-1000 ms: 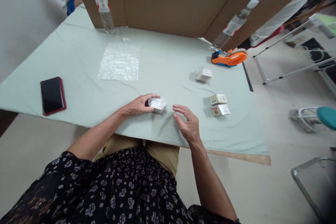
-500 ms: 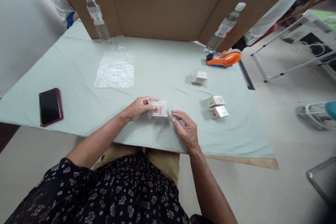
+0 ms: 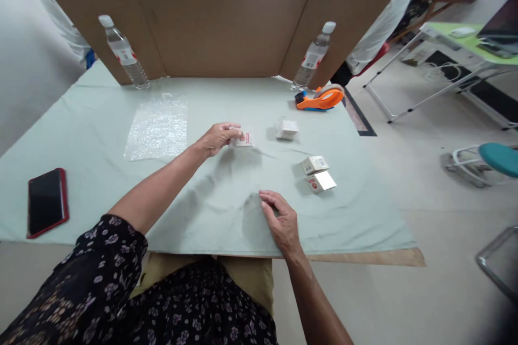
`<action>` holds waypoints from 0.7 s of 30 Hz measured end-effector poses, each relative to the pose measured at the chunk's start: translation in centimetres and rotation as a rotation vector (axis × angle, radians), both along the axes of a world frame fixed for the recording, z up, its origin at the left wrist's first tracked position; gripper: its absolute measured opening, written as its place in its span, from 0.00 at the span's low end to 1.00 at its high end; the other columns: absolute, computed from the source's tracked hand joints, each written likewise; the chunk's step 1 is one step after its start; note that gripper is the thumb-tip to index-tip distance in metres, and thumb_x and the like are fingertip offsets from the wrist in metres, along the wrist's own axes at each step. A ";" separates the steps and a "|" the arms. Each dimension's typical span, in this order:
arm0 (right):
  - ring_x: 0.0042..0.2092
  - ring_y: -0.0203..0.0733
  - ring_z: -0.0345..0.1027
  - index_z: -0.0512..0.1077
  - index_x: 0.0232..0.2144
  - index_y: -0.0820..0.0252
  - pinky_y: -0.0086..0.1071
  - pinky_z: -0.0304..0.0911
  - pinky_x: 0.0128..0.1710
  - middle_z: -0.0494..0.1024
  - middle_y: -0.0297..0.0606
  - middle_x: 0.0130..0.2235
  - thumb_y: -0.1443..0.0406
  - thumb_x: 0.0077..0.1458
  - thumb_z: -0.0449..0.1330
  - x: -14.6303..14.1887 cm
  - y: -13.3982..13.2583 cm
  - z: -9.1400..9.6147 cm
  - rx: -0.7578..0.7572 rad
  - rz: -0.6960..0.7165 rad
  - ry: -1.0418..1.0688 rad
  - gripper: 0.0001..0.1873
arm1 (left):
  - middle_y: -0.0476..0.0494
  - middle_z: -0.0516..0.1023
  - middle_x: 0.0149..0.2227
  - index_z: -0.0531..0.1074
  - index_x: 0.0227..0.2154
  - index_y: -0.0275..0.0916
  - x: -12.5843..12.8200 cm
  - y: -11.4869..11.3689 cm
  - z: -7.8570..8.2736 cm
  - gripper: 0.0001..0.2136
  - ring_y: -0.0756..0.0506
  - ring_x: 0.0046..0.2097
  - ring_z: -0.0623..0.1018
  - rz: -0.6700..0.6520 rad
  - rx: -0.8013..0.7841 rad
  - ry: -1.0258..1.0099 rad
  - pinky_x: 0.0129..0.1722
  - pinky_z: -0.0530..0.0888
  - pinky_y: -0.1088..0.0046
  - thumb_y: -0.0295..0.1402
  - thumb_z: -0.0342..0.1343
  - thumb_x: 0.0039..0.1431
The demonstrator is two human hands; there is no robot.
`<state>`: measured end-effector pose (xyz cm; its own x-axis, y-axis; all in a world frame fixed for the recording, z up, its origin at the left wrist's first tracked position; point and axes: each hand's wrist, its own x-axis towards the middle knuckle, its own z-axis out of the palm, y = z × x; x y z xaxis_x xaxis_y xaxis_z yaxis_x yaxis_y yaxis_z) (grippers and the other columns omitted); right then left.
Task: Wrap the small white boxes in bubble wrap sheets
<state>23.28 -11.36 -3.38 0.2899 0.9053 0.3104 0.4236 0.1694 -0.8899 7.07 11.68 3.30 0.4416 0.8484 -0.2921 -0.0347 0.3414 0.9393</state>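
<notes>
My left hand (image 3: pixel 220 138) grips a small white box with red print (image 3: pixel 244 139), wrapped in bubble wrap, above the middle of the table. My right hand (image 3: pixel 282 222) is near the front edge, fingers apart and slightly curled, holding nothing. Another wrapped small box (image 3: pixel 287 129) sits to the right of the held one. Farther right and nearer me, two unwrapped small boxes (image 3: pixel 315 165) lie against each other. A flat sheet of bubble wrap (image 3: pixel 157 128) is spread to the left of my left hand.
An orange tape dispenser (image 3: pixel 321 99) lies at the back right. Two water bottles, one left (image 3: pixel 127 56) and one right (image 3: pixel 312 58), stand before a cardboard screen (image 3: pixel 218 16). A red-cased phone (image 3: pixel 47 202) is at the left. A teal stool (image 3: pixel 499 159) stands off the right side.
My left hand has carried the wrapped box forward, away from me and from my right hand. My right hand stays near the front edge. The whole view has shifted.
</notes>
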 end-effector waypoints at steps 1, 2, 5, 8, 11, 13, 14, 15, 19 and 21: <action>0.48 0.44 0.77 0.79 0.39 0.55 0.41 0.72 0.53 0.83 0.42 0.45 0.66 0.61 0.60 0.0 0.0 -0.1 0.002 -0.004 -0.006 0.08 | 0.47 0.80 0.31 0.77 0.40 0.32 1.1 1.0 0.0 0.20 0.49 0.36 0.78 0.011 0.016 0.021 0.42 0.72 0.70 0.28 0.68 0.40; 0.48 0.44 0.77 0.79 0.39 0.55 0.41 0.73 0.53 0.83 0.42 0.45 0.66 0.61 0.60 0.0 0.0 -0.2 0.003 -0.007 -0.015 0.08 | 0.48 0.79 0.30 0.77 0.38 0.32 2.2 2.0 -0.1 0.18 0.49 0.35 0.77 0.014 0.029 0.044 0.40 0.72 0.71 0.28 0.67 0.40; 0.48 0.44 0.78 0.79 0.39 0.54 0.41 0.73 0.53 0.83 0.42 0.45 0.66 0.61 0.59 -0.1 -0.1 -0.2 0.003 -0.012 -0.039 0.08 | 0.49 0.77 0.26 0.76 0.30 0.33 5.2 4.1 -0.6 0.10 0.51 0.31 0.74 -0.038 0.063 0.112 0.36 0.71 0.73 0.27 0.66 0.41; 0.48 0.44 0.78 0.79 0.40 0.54 0.41 0.74 0.52 0.83 0.42 0.45 0.67 0.61 0.59 -0.1 -0.3 -0.2 -0.002 -0.008 -0.053 0.09 | 0.49 0.75 0.24 0.75 0.24 0.34 7.5 5.5 -1.2 0.05 0.51 0.29 0.73 -0.099 0.064 0.158 0.34 0.71 0.73 0.27 0.65 0.42; 0.48 0.44 0.78 0.79 0.40 0.54 0.42 0.74 0.51 0.83 0.42 0.44 0.67 0.61 0.59 0.0 -0.4 0.0 -0.006 -0.008 -0.067 0.09 | 0.48 0.74 0.22 0.74 0.22 0.34 9.1 6.4 -1.6 0.04 0.50 0.27 0.73 -0.111 0.044 0.185 0.33 0.72 0.71 0.25 0.64 0.42; 0.48 0.45 0.78 0.79 0.40 0.53 0.42 0.74 0.51 0.83 0.42 0.45 0.67 0.61 0.59 0.0 -0.4 0.1 -0.009 -0.002 -0.079 0.10 | 0.48 0.74 0.21 0.74 0.22 0.34 10.0 6.9 -1.7 0.04 0.50 0.27 0.73 -0.117 0.036 0.199 0.33 0.73 0.71 0.25 0.64 0.43; 0.48 0.45 0.78 0.79 0.41 0.53 0.42 0.74 0.51 0.83 0.42 0.45 0.67 0.61 0.59 0.1 -0.4 0.1 -0.010 0.002 -0.085 0.10 | 0.48 0.74 0.21 0.73 0.22 0.34 10.4 7.1 -1.7 0.04 0.49 0.27 0.74 -0.122 0.034 0.204 0.33 0.73 0.71 0.24 0.64 0.44; 0.48 0.45 0.78 0.79 0.41 0.53 0.42 0.74 0.51 0.83 0.42 0.45 0.67 0.61 0.59 0.1 -0.4 0.1 -0.011 0.007 -0.090 0.10 | 0.48 0.74 0.21 0.73 0.22 0.34 10.7 7.3 -1.7 0.04 0.49 0.27 0.74 -0.129 0.033 0.208 0.33 0.73 0.71 0.24 0.64 0.44; 0.49 0.44 0.77 0.79 0.42 0.53 0.41 0.74 0.51 0.83 0.41 0.45 0.68 0.62 0.59 0.2 -0.5 0.1 -0.010 0.016 -0.098 0.10 | 0.48 0.74 0.21 0.72 0.22 0.34 11.8 7.7 -1.7 0.06 0.49 0.26 0.73 -0.171 0.042 0.242 0.32 0.73 0.72 0.24 0.65 0.44; 0.49 0.44 0.77 0.79 0.42 0.53 0.41 0.74 0.51 0.83 0.41 0.45 0.68 0.62 0.59 0.2 -0.5 0.0 -0.010 0.017 -0.093 0.10 | 0.49 0.73 0.21 0.72 0.23 0.34 12.1 7.8 -1.7 0.07 0.50 0.26 0.73 -0.185 0.053 0.272 0.32 0.72 0.72 0.24 0.66 0.44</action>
<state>23.48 -11.89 -3.38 0.2450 0.9130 0.3261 0.5021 0.1682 -0.8483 19.13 19.52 1.57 0.5017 0.7782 -0.3777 0.2776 0.2687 0.9224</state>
